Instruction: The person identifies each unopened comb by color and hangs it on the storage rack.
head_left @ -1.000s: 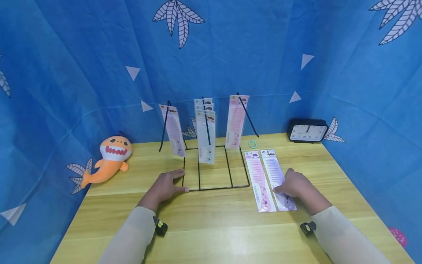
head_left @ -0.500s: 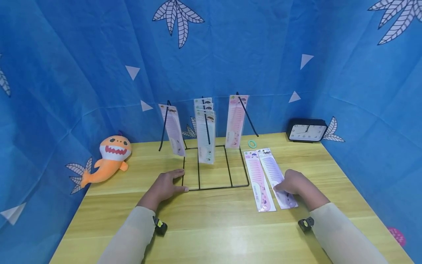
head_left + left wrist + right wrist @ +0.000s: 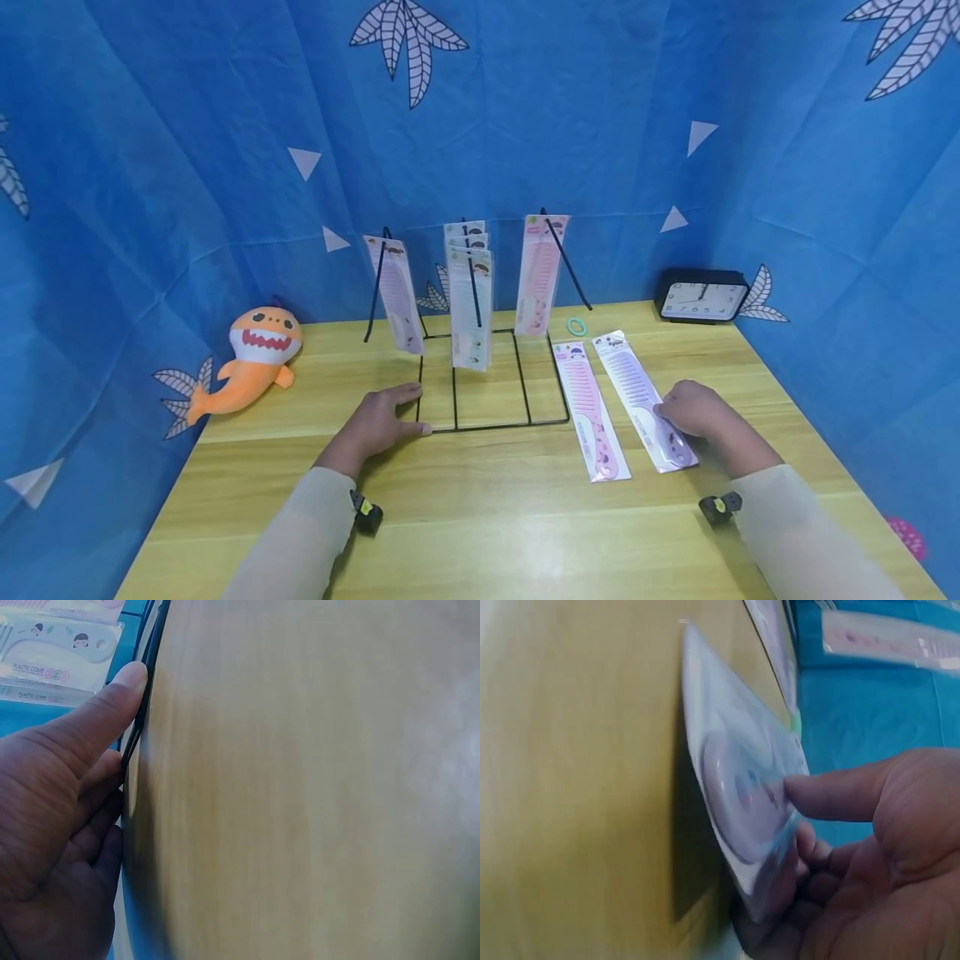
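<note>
My right hand [image 3: 697,408] pinches a packaged purple comb [image 3: 633,379] by its right edge. In the right wrist view the thumb presses the front of the purple comb's pack [image 3: 739,776], fingers behind it, and its near end is tilted off the table. Beside it a packaged pink comb [image 3: 592,412] lies flat. My left hand [image 3: 381,421] holds the front left corner of a black wire display rack [image 3: 495,428]. In the left wrist view its thumb lies on the wire [image 3: 154,656]. On the rack's hooks hang a purple comb pack [image 3: 397,296], several pale ones [image 3: 471,317] and a pink one [image 3: 542,279].
An orange shark plush [image 3: 258,358] sits at the left of the wooden table [image 3: 510,517]. A black clock [image 3: 701,297] stands at the back right. Behind the rack's right side lies a small teal ring [image 3: 576,327]. Blue cloth [image 3: 585,125] surrounds the table.
The right hand slid the purple comb pack slightly left, then moved it right and away from the pink one, its near end now raised. The left hand stays on the rack.
</note>
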### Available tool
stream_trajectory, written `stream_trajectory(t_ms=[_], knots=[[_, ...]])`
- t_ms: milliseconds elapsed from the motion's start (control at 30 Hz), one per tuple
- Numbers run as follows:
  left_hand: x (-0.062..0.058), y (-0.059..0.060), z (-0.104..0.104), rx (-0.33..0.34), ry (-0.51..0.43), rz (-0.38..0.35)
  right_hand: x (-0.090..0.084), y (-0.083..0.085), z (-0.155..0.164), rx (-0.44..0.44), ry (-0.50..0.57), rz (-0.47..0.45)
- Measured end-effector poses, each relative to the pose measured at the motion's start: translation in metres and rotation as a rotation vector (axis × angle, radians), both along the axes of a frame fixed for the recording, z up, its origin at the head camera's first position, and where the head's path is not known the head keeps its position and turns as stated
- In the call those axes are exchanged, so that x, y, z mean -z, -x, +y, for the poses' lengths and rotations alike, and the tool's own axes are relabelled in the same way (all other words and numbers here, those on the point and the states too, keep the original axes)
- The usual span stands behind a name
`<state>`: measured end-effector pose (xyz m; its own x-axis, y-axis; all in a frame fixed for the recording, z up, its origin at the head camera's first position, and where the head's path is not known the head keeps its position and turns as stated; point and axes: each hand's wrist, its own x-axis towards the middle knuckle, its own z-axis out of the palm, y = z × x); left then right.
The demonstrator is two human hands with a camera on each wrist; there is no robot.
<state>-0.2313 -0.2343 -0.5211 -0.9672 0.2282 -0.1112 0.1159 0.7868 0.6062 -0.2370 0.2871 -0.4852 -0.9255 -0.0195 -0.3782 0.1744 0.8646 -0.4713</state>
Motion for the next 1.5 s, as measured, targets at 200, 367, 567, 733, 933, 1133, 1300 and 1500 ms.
stream_trajectory(t_ms=[200,367,567,733,933,1133,1300,1500], knots=[[0.002,0.001,-0.001,-0.004,-0.002,-0.005,-0.004,0.003,0.025,0.050,0.106,0.057],[0.002,0.001,-0.001,-0.003,-0.008,-0.004,-0.001,0.004,0.032,0.152,0.294,0.149],[0.002,0.002,-0.001,0.009,0.004,0.004,0.000,0.000,0.030,0.160,0.690,0.265],[0.002,0.002,0.000,0.011,0.002,0.006,-0.014,-0.015,0.011,0.020,0.854,0.358],[-0.001,0.000,0.000,0.003,-0.004,-0.012,-0.030,-0.035,-0.022,-0.228,0.935,0.482],[-0.003,-0.001,0.000,-0.005,-0.005,-0.013,-0.044,-0.054,-0.064,-0.328,0.765,0.563],[-0.003,-0.001,0.000,0.007,-0.010,-0.002,-0.046,-0.062,-0.101,-0.405,0.582,0.668],[-0.001,0.000,0.000,0.005,0.003,0.000,-0.040,-0.061,-0.146,-0.427,0.550,0.720]])
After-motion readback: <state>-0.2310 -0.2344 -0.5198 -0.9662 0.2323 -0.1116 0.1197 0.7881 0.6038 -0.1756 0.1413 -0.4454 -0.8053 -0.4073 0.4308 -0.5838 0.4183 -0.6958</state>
